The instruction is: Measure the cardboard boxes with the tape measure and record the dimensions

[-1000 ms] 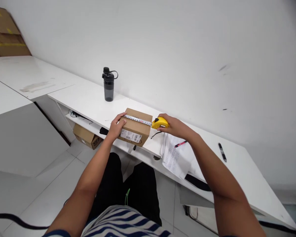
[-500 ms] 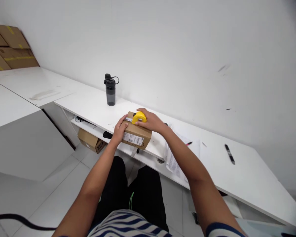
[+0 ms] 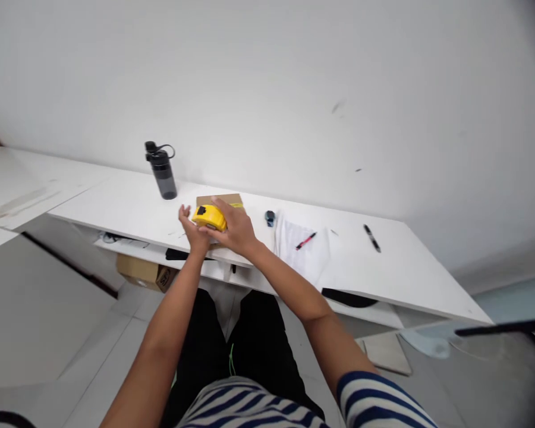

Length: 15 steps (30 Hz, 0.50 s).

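My right hand is closed around a yellow tape measure with a black button on its case. No drawn-out blade shows. My left hand is just beside the tape measure, fingers apart and holding nothing; I cannot tell if it touches the case. Behind and under both hands, a small brown cardboard box rests on the white desk, largely covered by the hands and the tape measure.
A dark drink bottle stands left of the box. To the right lie a watch, white papers, a red pen and a black pen. Another cardboard box sits low under the desk's left part.
My left hand has let go of the cardboard box, which now lies on the desk. The tape measure has come off the box's top, its blade no longer visible. My view has turned right.
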Motion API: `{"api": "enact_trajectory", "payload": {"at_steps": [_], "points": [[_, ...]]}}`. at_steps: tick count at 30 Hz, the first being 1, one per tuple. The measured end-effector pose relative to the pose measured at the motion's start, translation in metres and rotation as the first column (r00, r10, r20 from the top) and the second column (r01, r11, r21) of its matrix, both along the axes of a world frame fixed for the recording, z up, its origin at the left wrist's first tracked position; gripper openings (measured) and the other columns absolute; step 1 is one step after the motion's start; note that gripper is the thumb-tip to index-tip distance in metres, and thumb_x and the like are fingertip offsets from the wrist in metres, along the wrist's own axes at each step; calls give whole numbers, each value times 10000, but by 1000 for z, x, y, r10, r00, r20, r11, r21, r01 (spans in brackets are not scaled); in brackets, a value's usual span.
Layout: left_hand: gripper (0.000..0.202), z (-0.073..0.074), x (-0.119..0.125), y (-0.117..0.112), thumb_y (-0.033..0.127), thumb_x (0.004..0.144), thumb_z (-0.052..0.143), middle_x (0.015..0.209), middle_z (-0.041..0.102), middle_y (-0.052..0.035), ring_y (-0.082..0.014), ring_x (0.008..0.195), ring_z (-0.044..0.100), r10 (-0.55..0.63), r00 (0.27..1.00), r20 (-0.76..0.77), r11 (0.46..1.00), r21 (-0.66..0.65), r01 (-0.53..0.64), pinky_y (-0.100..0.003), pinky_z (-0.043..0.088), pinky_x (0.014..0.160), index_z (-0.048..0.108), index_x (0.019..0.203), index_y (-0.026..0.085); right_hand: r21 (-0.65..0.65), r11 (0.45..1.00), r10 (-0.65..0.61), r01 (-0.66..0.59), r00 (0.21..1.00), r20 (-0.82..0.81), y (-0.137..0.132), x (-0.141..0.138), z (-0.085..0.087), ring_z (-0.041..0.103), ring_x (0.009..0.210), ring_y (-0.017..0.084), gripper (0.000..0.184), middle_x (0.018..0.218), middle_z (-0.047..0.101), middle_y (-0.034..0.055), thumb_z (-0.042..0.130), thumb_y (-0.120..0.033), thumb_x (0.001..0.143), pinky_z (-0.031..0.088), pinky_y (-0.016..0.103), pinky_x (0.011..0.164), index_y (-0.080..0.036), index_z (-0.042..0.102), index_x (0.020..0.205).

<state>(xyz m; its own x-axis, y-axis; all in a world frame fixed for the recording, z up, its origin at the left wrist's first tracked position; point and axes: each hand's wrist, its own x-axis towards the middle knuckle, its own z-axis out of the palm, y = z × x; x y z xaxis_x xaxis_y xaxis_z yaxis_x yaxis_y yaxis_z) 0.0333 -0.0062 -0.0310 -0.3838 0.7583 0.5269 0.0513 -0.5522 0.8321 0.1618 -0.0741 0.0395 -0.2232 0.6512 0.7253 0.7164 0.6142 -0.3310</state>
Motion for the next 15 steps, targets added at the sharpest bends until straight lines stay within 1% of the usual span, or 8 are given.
{"api": "enact_trajectory", "payload": {"at_steps": [2,4,6,8,9,10,13,15], "points": [[727,7,8,-11,593,846,573,1492,370,-182,-280,1424,330,182,982,-45,983,38,-180,-438,221,1195,362,1406,180,16,999,-27,32,974,-224,-23,20,-20,637,1023,289,768,1211,649,116,605,-685,799,515,413,894,-260,424,1412],[726,9,22,-38,650,855,512,1489,383,-157,-272,1414,347,116,992,-55,987,122,-108,-439,247,1184,367,1409,203,-7,1000,-21,20,873,-487,-44,35,-43,659,875,253,783,1072,674,104,577,-705,805,546,392,785,-255,385,1416],[740,2,41,-74,740,825,460,1343,528,-147,-282,1298,489,-197,980,-7,972,127,196,-441,373,1103,455,1334,202,-62,998,-33,-17,689,-724,-61,43,-66,657,785,210,703,982,668,76,485,-678,880,551,360,711,-253,326,1416],[758,-7,65,-106,770,784,493,1269,581,-154,-288,1193,572,-577,817,3,815,-61,576,-420,484,979,506,1279,197,-123,991,-79,-47,541,-837,-74,48,-86,658,800,189,631,996,656,72,391,-661,930,550,346,723,-246,310,1398],[722,-11,78,-117,734,779,550,1200,611,-139,-264,1095,624,-598,797,81,785,-140,603,-397,519,910,497,1265,203,-152,986,-95,-66,527,-844,-79,51,-93,657,825,188,633,1022,649,79,356,-677,934,547,348,745,-239,324,1389],[680,-15,89,-124,698,783,585,1135,628,-120,-236,1005,652,-599,788,144,756,-222,616,-369,539,847,492,1242,206,-183,978,-100,-95,556,-825,-82,57,-99,654,831,189,660,1028,646,82,329,-700,927,542,349,754,-231,335,1392],[559,-18,117,-118,607,791,643,949,621,-45,-156,786,650,-533,820,210,738,-358,572,-296,541,705,487,1147,205,-379,917,-161,-121,758,-632,-87,97,-103,633,722,191,739,889,658,48,310,-712,924,518,338,686,-218,289,1473],[562,-17,130,-100,554,762,694,907,602,-18,-138,748,635,-600,787,141,702,-378,603,-275,531,671,470,1143,207,-538,839,-339,81,852,-400,-82,144,-98,630,685,202,661,823,666,37,316,-603,975,493,332,660,-214,261,1507]]}}
